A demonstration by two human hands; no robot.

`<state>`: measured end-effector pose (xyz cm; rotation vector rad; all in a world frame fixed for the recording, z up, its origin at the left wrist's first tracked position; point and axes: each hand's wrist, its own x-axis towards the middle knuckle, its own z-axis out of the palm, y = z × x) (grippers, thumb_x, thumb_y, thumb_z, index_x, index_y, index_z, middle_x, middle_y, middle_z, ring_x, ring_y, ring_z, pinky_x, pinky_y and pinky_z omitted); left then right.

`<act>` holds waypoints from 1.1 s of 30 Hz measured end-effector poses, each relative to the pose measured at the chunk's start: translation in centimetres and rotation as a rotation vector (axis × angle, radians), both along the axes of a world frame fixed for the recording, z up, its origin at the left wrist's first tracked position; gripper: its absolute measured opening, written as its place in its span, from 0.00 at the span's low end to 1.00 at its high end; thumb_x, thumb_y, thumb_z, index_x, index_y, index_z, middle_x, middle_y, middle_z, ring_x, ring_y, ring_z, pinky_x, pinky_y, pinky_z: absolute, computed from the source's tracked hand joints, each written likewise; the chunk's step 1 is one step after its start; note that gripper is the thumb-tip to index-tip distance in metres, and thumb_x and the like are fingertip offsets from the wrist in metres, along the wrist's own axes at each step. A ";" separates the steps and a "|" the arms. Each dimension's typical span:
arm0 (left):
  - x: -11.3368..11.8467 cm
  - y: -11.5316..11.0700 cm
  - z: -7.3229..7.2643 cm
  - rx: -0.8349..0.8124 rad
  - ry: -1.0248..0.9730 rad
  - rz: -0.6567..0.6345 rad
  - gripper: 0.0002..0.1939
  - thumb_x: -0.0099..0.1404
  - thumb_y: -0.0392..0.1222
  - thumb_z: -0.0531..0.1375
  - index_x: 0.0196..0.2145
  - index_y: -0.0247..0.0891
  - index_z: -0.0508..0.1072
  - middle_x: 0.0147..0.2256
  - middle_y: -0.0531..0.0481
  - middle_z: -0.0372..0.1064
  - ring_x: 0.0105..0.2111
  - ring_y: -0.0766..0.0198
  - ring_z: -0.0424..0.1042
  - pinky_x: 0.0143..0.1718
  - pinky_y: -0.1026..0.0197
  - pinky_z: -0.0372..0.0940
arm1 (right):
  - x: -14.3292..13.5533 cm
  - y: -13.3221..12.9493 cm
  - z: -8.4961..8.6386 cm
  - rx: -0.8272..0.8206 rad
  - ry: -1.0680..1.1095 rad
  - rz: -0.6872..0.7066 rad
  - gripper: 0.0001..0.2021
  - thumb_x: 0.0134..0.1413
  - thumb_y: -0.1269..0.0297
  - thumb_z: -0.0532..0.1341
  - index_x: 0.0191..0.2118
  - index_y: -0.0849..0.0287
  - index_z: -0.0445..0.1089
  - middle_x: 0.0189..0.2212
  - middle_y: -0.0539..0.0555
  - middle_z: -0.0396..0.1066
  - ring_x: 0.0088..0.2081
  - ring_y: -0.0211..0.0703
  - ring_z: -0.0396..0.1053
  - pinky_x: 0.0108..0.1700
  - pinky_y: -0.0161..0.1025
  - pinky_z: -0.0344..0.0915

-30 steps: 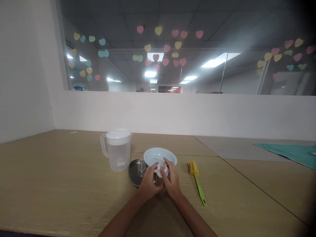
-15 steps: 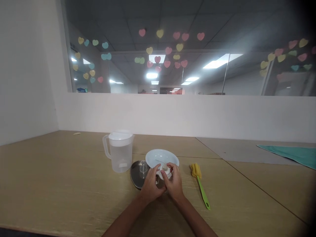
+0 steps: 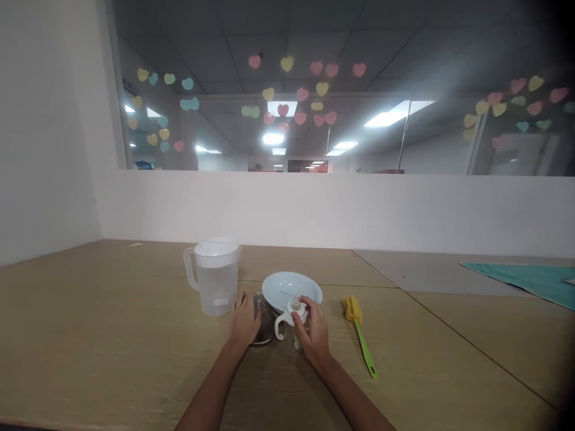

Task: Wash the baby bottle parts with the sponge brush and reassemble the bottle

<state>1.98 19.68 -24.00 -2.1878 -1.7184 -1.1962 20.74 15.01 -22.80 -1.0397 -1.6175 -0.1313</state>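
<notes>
My right hand (image 3: 315, 335) is closed on a baby bottle top, a white collar with curved handles and a clear teat (image 3: 291, 316). It is held just in front of the white bowl (image 3: 291, 281). My left hand (image 3: 245, 323) is at the left side of the round metal tray (image 3: 264, 332), with thumb and fingers apart. The hand covers much of the tray and most of the clear cup-shaped piece in it. I cannot make out whether the fingers touch that piece.
A lidded clear pitcher (image 3: 218, 281) of water stands left of the tray. To the right lies a yellow sponge brush with a green handle (image 3: 365, 350). A teal cloth (image 3: 530, 281) is at the far right. A wall with a window rises behind the table.
My left hand has let go of the bottle top and moved left to the metal tray. The right hand keeps the bottle top, whose handles now show.
</notes>
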 end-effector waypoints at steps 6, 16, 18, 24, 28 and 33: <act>0.3 -0.4 0.4 -0.136 0.036 -0.019 0.10 0.58 0.40 0.57 0.39 0.37 0.67 0.41 0.45 0.66 0.44 0.54 0.64 0.47 0.52 0.57 | 0.0 0.2 -0.1 -0.001 0.009 -0.044 0.17 0.56 0.56 0.54 0.48 0.59 0.60 0.41 0.58 0.67 0.41 0.45 0.65 0.41 0.42 0.64; 3.4 -3.5 4.3 0.386 -0.561 -0.266 0.18 0.63 0.46 0.54 0.49 0.37 0.59 0.47 0.42 0.62 0.49 0.57 0.62 0.50 0.54 0.59 | -0.1 0.8 -0.8 -0.015 0.064 -0.058 0.25 0.51 0.50 0.58 0.51 0.60 0.59 0.40 0.58 0.67 0.40 0.46 0.67 0.41 0.43 0.66; 4.7 -4.2 4.5 0.329 -0.530 -0.382 0.18 0.64 0.45 0.53 0.50 0.38 0.60 0.49 0.42 0.61 0.50 0.58 0.61 0.50 0.55 0.59 | -0.1 0.8 -0.8 -0.019 0.076 -0.050 0.27 0.51 0.50 0.58 0.53 0.60 0.57 0.40 0.58 0.68 0.40 0.46 0.67 0.41 0.42 0.66; 5.8 -4.4 3.8 0.270 -0.593 -0.407 0.18 0.65 0.46 0.52 0.52 0.39 0.60 0.51 0.42 0.61 0.51 0.57 0.61 0.51 0.54 0.58 | -0.3 0.4 -0.3 -0.059 0.087 -0.070 0.29 0.50 0.50 0.58 0.55 0.60 0.55 0.39 0.58 0.68 0.39 0.46 0.68 0.39 0.42 0.66; 5.7 -4.4 3.8 0.283 -0.570 -0.442 0.19 0.65 0.46 0.52 0.52 0.39 0.61 0.51 0.42 0.61 0.52 0.56 0.60 0.52 0.53 0.58 | -0.5 0.3 -0.1 -0.077 0.097 -0.055 0.30 0.51 0.50 0.57 0.56 0.61 0.54 0.39 0.58 0.69 0.39 0.46 0.68 0.39 0.42 0.66; 6.3 -4.6 3.7 0.283 -0.565 -0.450 0.18 0.65 0.45 0.52 0.52 0.41 0.61 0.51 0.43 0.60 0.52 0.57 0.60 0.53 0.54 0.58 | -0.3 0.6 -0.4 -0.093 0.085 -0.058 0.28 0.52 0.52 0.56 0.56 0.61 0.54 0.39 0.58 0.69 0.38 0.47 0.68 0.38 0.42 0.66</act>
